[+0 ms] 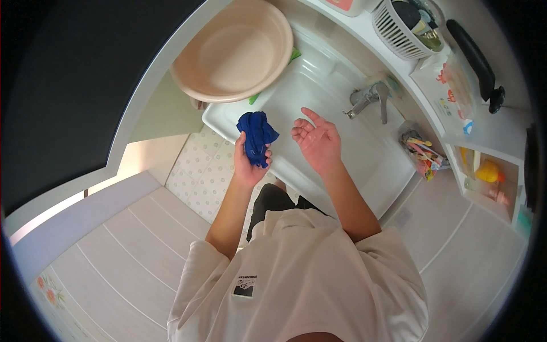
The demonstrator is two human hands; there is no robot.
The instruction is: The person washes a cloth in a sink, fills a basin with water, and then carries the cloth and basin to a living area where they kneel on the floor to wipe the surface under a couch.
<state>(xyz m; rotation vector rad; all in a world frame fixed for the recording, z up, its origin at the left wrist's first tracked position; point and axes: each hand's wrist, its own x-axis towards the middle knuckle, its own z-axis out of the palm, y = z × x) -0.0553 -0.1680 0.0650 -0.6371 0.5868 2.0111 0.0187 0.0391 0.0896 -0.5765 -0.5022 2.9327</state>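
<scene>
A crumpled dark blue cloth (257,135) is bunched up in my left hand (248,169), with the fingers closed round its lower part. It is held above the near left edge of the white sink (364,165). My right hand (319,141) hovers over the basin, holding nothing. Its index finger points outward and the other fingers are partly curled, apart from the cloth. Beyond the basin stands a chrome faucet (369,101). A large peach plastic washbasin (233,51) rests across the sink's far left side, with something green showing beneath its rim.
Along the back right runs a white shelf (421,85) with a white basket (393,34) of bottles and tubes. A clear container of toothbrushes (423,151) stands at the sink's right corner. A yellow toy (489,171) sits in a cubby. Patterned floor (199,157) lies left of the sink.
</scene>
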